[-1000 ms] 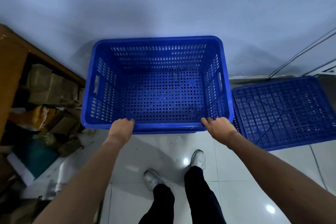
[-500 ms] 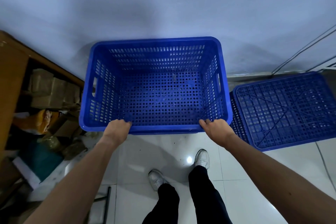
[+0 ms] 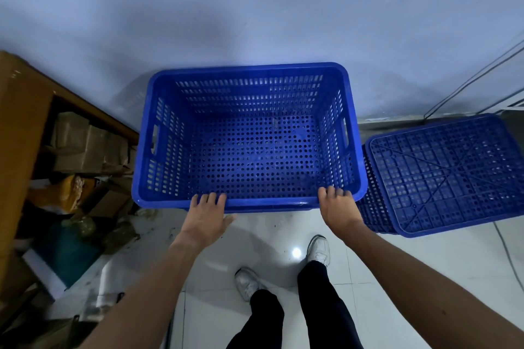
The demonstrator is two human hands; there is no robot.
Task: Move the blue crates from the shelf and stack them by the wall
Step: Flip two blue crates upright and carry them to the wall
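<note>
An upright blue perforated crate (image 3: 246, 68) stands against the pale wall (image 3: 255, 8), its open top facing me and nothing inside it. A second blue rim shows just under its near edge. My left hand (image 3: 208, 214) lies on the near rim at the left, fingers spread flat and thumb apart. At the right end of that rim rests my right hand (image 3: 338, 207), its fingers loose on top. Neither hand is curled around the rim. Another blue crate (image 3: 442, 173) lies upside down on the floor to the right.
A brown wooden shelf unit (image 3: 19, 122) with cardboard boxes (image 3: 82, 142) and packets crowds the left side. Cables (image 3: 476, 79) run down the wall at the right. My feet (image 3: 319, 249) stand on the white tiled floor behind the crate.
Both hands have uncurled from the near rim; the fingers that hooked inside the crate now lie flat on top. The crate sits slightly lower in view, against the wall.
</note>
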